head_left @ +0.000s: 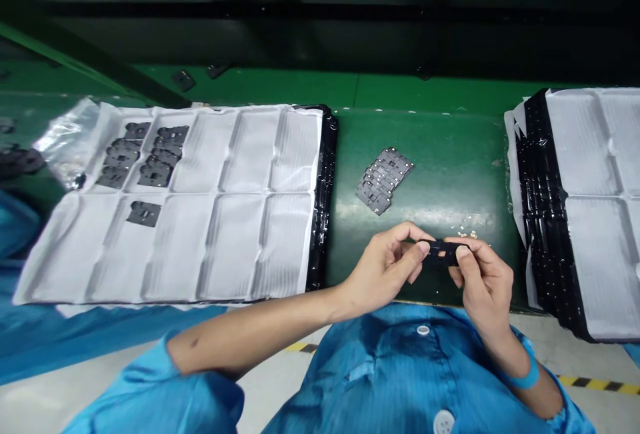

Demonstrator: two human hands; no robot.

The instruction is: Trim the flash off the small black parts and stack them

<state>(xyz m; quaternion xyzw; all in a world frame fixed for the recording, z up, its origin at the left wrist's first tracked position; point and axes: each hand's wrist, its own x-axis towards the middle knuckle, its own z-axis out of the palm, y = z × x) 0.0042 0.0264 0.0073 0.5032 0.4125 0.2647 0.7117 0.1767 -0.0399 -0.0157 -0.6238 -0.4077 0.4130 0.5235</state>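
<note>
A small black plastic part (442,251) with a cut-out in its middle is held level above the front edge of the green table. My left hand (395,257) pinches its left end between thumb and fingers. Its right end is gripped by my right hand (483,277), thumb on top. Just beyond my hands, an overlapping row of flat dark-grey parts (384,179) lies on the table, with small light dots at their edges. Several tiny pale bits (466,232) are scattered behind my right hand.
To the left, a stack of black trays (323,201) carries a white lined sheet (240,241); dark parts (160,154) sit in some compartments. A clear plastic bag (70,141) lies at its far-left corner. Another tray stack (545,221) stands right. A green bar (100,57) slants across the back left.
</note>
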